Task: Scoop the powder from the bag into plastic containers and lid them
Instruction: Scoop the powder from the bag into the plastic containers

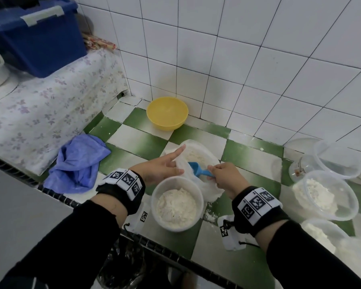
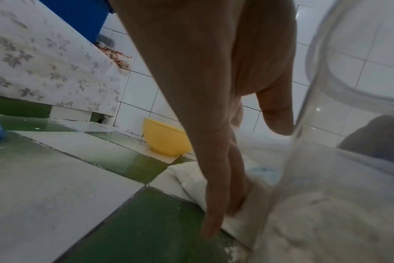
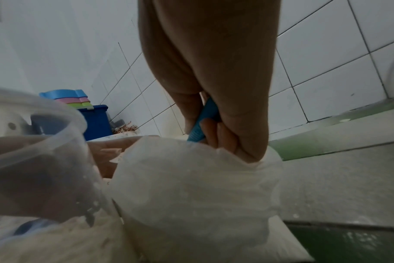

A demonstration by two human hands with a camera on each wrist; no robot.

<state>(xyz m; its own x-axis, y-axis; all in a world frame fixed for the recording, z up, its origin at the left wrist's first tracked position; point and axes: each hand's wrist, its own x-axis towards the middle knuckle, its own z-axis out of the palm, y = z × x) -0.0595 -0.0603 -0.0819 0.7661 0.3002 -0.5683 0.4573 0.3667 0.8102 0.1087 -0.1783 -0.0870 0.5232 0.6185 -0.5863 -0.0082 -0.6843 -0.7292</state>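
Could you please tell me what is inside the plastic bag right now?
Inside lie white powder and the bowl of the blue scoop, whose handle the right hand grips. The bag, crumpled in front, hides how deep the powder goes.

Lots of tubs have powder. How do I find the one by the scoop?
Start at the green-and-white checked counter, near its front edge. The container sits between the left hand and right hand, next to the powder bag. The other tubs bunch together at far right; this one stands alone.
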